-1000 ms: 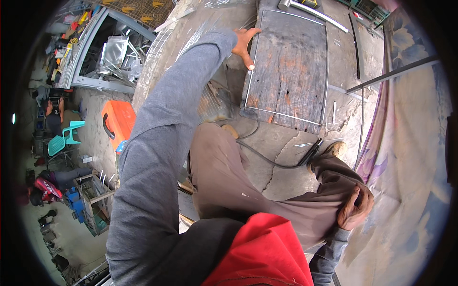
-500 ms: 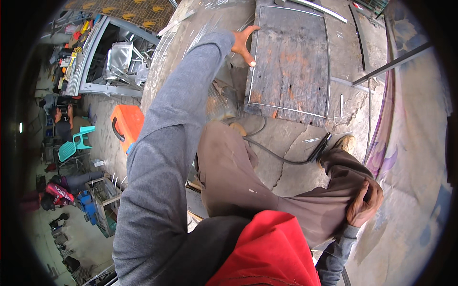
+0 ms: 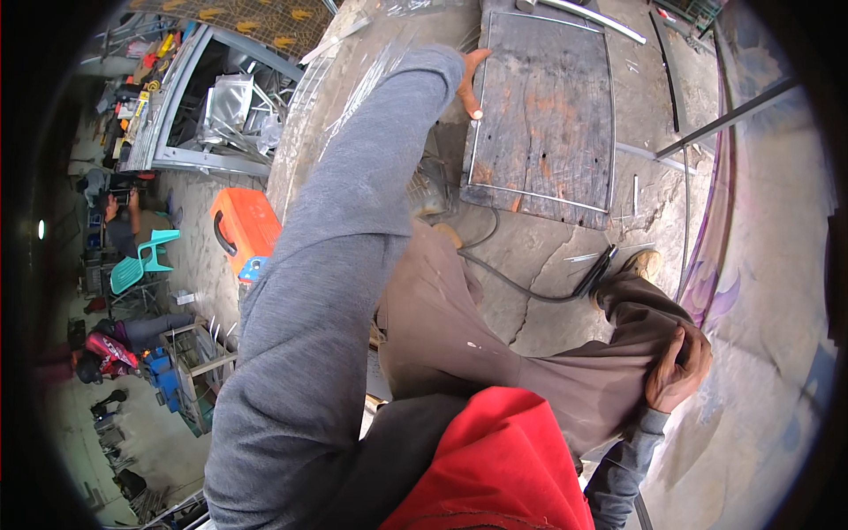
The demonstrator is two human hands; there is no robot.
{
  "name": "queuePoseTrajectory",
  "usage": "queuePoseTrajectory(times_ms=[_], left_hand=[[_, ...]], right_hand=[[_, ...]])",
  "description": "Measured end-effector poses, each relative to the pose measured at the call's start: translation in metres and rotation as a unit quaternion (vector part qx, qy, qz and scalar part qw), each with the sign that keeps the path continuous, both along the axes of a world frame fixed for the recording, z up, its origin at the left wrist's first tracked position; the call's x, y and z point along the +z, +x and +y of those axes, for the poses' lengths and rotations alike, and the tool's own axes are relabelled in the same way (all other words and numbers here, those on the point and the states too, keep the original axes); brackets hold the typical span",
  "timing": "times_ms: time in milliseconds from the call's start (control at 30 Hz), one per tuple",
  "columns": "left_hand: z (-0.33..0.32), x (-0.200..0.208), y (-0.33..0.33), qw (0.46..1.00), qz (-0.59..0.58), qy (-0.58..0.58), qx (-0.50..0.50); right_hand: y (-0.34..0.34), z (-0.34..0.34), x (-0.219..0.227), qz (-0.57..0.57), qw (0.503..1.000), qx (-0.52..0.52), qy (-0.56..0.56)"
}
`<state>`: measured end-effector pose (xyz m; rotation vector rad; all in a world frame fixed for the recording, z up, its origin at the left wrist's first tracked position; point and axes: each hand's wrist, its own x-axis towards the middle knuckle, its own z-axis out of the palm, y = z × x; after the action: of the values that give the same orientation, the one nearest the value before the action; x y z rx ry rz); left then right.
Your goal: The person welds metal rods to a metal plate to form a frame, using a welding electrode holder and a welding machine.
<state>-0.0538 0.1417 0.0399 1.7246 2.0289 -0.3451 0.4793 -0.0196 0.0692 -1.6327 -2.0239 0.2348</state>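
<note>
A rectangular frame of thin metal rod [image 3: 611, 115] lies on a dark, scorched wooden board [image 3: 543, 115] on the floor in front of me. My left hand [image 3: 471, 86] reaches to the left side of this frame. Its thumb and a finger are spread apart along the board's edge, and the other fingers are mostly hidden behind the sleeve. My right hand [image 3: 678, 375] rests on my bent right knee, fingers laid over the trouser cloth and holding nothing. A black-handled welding electrode holder [image 3: 594, 272] lies by my right foot, joined to a dark cable [image 3: 512, 284].
An orange case [image 3: 246, 225] stands left of my arm. Beyond it are a metal-framed bin [image 3: 212, 161] of scrap and a green plastic chair [image 3: 141, 265]. Other people are at far left. A metal bar [image 3: 729, 117] and a hanging cloth [image 3: 720, 238] border the right.
My left forearm has shifted right, and the hand has turned slightly, its thumb still at the board's left edge. My right hand has rolled a little on the knee.
</note>
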Motion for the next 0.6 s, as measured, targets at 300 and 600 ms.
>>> queuePoseTrajectory(times_ms=[300, 600], left_hand=[[0.003, -0.001, 0.005, 1.000, 0.012, -0.013, 0.009], [0.012, -0.025, -0.015, 1.000, -0.012, -0.005, 0.004]], right_hand=[[0.007, -0.004, 0.000, 0.001, 1.000, -0.015, 0.005], [0.010, -0.003, 0.000, 0.011, 1.000, -0.018, -0.003]])
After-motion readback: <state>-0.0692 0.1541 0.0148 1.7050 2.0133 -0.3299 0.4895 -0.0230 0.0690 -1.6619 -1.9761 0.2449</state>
